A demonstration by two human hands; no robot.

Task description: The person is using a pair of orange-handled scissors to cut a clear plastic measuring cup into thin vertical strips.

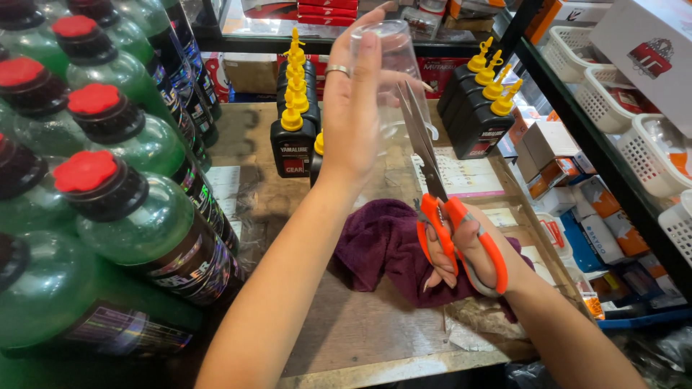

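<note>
Clerk: Scissors [440,189], orange-handled, one pair. Location: right hand [461,248], fingers through the loops, blades pointing up and away and only slightly parted, tips near the side of a clear plastic cup [393,75].

Checker: And the cup?

Clerk: Clear plastic cup, one. Location: raised above the table, left hand [353,108] wrapped flat around its near side, a ring on one finger. Grip is a holding one, palm and fingers against the wall.

Checker: Handling note for the cut?

Clerk: My judgement: keep the cup steady and the left fingers behind the blade line, since thin plastic tends to slip and split. Short snips would likely give a cleaner edge than one long bite. Whether the blades touch the cup, I cannot tell.

Checker: Surface?

Clerk: Wooden table [360,331], worn, with a purple cloth [382,245] bunched under the right hand and paper sheets [461,176] farther back.

Checker: Surroundings?

Clerk: Green bottles with red caps [137,216], stacked at left. Black bottles with yellow spouts [295,137], standing at the table's far side, more of them at right. White baskets [649,151] and small boxes [577,209] on shelving to the right. A shop-like, crowded room.
</note>
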